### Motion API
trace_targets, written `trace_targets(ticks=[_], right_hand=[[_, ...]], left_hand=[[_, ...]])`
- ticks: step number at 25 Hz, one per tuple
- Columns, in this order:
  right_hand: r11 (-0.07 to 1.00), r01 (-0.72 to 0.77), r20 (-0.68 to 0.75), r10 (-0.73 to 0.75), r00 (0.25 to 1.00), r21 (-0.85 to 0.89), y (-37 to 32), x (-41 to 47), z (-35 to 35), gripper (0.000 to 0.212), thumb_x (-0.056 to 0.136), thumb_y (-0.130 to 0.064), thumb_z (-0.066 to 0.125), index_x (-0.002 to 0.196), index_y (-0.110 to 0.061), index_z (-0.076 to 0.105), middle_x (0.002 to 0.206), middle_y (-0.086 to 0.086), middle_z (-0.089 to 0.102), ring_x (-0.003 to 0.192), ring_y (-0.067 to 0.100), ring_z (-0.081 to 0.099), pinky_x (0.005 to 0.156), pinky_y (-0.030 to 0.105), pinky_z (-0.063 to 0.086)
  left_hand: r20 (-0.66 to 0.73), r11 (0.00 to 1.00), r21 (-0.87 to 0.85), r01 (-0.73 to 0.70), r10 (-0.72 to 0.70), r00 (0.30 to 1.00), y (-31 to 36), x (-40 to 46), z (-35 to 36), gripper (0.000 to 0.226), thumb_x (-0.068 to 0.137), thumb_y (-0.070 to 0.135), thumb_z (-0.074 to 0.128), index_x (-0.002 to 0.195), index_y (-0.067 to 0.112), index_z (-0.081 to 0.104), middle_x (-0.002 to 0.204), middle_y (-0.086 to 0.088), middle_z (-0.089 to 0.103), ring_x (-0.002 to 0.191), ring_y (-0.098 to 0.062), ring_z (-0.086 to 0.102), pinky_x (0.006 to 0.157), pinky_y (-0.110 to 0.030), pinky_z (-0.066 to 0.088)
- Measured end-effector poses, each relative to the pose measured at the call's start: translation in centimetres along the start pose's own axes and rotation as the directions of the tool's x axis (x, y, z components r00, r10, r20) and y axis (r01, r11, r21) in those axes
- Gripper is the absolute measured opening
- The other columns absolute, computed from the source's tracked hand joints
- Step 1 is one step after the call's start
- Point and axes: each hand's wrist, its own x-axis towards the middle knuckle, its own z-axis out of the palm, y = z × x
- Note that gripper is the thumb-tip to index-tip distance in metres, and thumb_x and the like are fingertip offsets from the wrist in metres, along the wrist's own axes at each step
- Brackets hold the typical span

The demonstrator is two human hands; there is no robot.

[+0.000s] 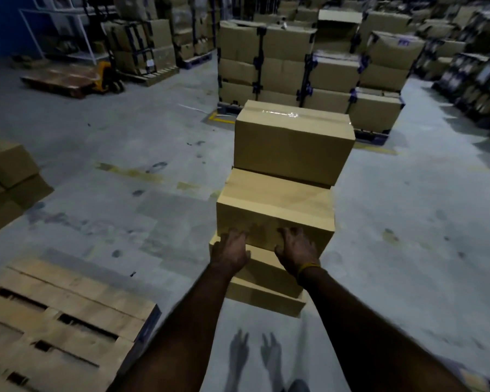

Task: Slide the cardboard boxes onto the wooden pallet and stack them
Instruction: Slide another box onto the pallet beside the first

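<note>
Three plain cardboard boxes stand in a stepped pile on the concrete floor ahead of me: a low bottom box (266, 295), a middle box (275, 213) and a taped top box (293, 142) set further back. My left hand (231, 248) and my right hand (296, 248), which wears a yellow wristband, both press with spread fingers against the near face of the middle box. The bare wooden pallet (57, 321) lies on the floor at the lower left, apart from the pile.
Stacked boxes (9, 176) sit at the left edge. Tall strapped pallet loads (309, 72) stand behind the pile and along the right. A yellow pallet jack (105, 77) and a dark pallet are at the back left. Open concrete floor lies between.
</note>
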Motion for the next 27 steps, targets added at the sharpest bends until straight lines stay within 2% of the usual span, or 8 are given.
trace_targets(ticks=[4,10,17,22,27], right_hand=[[0.999,0.028,-0.023,-0.028,0.999,-0.016,4.5,5.2,-3.2,0.056,0.095,-0.037,0.054,0.147,-0.029,0.035,0.153,0.011,0.029,0.134,0.033,0.039,0.110,0.048,0.034],[0.998,0.041,-0.052,-0.043,0.998,-0.043,10.8,13.9,-8.0,0.052,0.099,-0.041,0.049,0.148,-0.031,0.035,0.155,0.010,0.028,0.137,0.032,0.036,0.112,0.049,0.031],[0.996,0.080,-0.105,-0.083,0.991,-0.034,12.7,21.9,-10.3,0.050,0.098,-0.041,0.049,0.146,-0.030,0.037,0.153,0.009,0.031,0.134,0.032,0.039,0.110,0.049,0.032],[0.995,0.096,-0.109,-0.097,0.989,-0.020,13.0,29.8,-12.0,0.051,0.099,-0.040,0.047,0.147,-0.029,0.035,0.157,0.010,0.024,0.138,0.033,0.036,0.113,0.049,0.030],[0.990,0.133,-0.191,-0.140,0.971,-0.050,12.3,38.9,-15.5,0.050,0.098,-0.036,0.047,0.147,-0.028,0.038,0.157,0.010,0.023,0.137,0.034,0.035,0.109,0.051,0.032]], left_hand=[[-0.019,0.999,0.018,0.029,-0.029,0.999,4.7,5.3,0.1,0.049,0.094,0.033,0.054,0.142,0.024,0.045,0.144,-0.008,0.046,0.130,-0.030,0.045,0.099,-0.040,0.043],[-0.057,0.994,-0.066,0.084,-0.088,0.994,13.9,12.8,-0.3,0.059,0.092,0.034,0.062,0.146,0.030,0.038,0.148,-0.004,0.034,0.128,-0.028,0.045,0.098,-0.042,0.046],[-0.093,0.990,-0.025,0.136,-0.138,0.986,16.7,21.3,-1.1,0.062,0.094,0.035,0.058,0.149,0.027,0.031,0.149,-0.009,0.030,0.128,-0.031,0.044,0.096,-0.044,0.045],[-0.148,0.988,-0.064,0.143,-0.151,0.977,17.3,29.9,-2.1,0.061,0.094,0.040,0.056,0.148,0.027,0.032,0.149,-0.010,0.031,0.128,-0.034,0.043,0.097,-0.046,0.044],[-0.293,0.984,-0.140,0.112,-0.149,0.944,18.7,39.3,-4.8,0.058,0.096,0.043,0.054,0.148,0.024,0.036,0.147,-0.012,0.034,0.128,-0.032,0.043,0.098,-0.044,0.045]])
